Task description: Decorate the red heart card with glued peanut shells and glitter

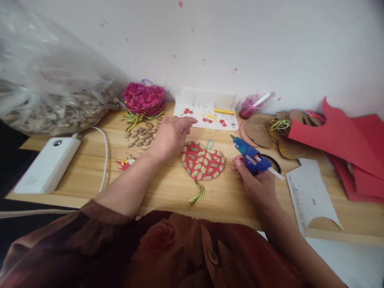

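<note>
My right hand [255, 182] is wrapped round a blue hot glue gun [250, 154], with a white glue stick poking out of its back and the nozzle pointing up and left. My left hand [172, 136] hovers at the front edge of a white paper [207, 102], fingers stretched out to the right, and I see nothing in them. Small red stars [207, 120] lie on that paper. Between my hands rests a red heart-shaped piece [204, 161] covered with peanuts, with a blue loop on top and a green tassel [197, 195] below.
Loose peanuts [141, 136] lie left of my left hand, near a stack of magenta pieces [144, 99]. Left stand a clear bag of peanuts [60, 104] and a white power bank [48, 164]. A cup of red paint [249, 108], cardboard shapes [258, 132] and red sheets [345, 140] occupy the right.
</note>
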The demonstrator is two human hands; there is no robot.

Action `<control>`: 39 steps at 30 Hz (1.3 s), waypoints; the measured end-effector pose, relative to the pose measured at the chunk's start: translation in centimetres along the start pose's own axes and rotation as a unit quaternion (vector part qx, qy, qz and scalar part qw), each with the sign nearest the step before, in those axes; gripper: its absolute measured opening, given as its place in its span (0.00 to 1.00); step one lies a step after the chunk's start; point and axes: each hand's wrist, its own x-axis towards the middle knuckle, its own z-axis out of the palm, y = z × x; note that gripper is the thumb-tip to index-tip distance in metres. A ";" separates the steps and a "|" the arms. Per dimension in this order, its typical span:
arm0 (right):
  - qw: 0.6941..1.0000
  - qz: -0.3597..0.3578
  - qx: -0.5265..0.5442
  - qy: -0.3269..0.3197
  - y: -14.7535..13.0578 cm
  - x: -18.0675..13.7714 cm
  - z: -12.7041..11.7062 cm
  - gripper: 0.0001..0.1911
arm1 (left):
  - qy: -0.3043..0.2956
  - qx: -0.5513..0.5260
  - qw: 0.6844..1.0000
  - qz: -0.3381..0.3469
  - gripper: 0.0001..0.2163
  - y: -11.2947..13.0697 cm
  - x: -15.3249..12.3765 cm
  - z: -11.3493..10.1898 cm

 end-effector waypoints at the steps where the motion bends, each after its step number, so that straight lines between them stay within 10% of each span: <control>1: 1.000 -0.003 -0.009 0.002 0.0 0.0 0.0 0.19 | 0.008 -0.001 1.000 0.000 0.14 0.0 0.0 0.1; 16: 0.995 -0.046 -0.080 0.048 -0.7 0.1 0.3 0.15 | 0.011 -0.009 0.939 0.343 0.14 5.9 -1.9 1.7; 25: 0.990 -0.042 -0.117 0.072 -0.9 0.1 0.6 0.17 | -0.050 -0.096 0.965 0.240 0.24 6.0 -1.8 1.8; 39: 0.998 -0.044 0.009 0.047 0.3 0.2 1.0 0.21 | 0.061 -0.193 0.978 -0.038 0.16 2.7 -0.6 0.0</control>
